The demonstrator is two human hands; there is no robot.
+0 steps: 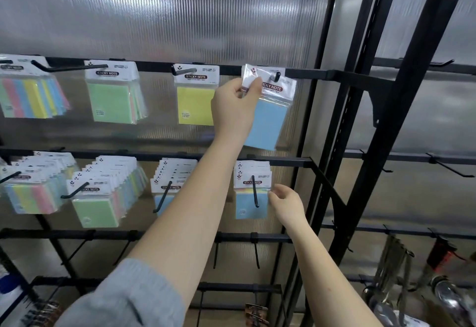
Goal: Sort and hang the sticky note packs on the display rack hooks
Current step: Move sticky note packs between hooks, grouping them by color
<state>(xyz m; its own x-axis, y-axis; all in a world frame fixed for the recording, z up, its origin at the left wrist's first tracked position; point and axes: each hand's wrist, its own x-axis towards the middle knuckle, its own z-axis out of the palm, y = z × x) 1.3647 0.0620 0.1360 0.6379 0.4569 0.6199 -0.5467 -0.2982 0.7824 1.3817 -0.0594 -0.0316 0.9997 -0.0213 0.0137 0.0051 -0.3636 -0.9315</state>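
Blue sticky note pack [268,120] — hanging tilted on the rightmost hook [277,76] of the display rack's top rail [309,72], near the rail's right end. The left hand [235,108] pinches the pack's white header card at its upper left corner between thumb and curled fingers. The right hand [286,204] — fingers loosely curled — touches the right edge of the front pack in the stack [252,192] on the second rail's rightmost hook. Yellow pack [195,105] and green packs [113,102] hang further left on the top rail.
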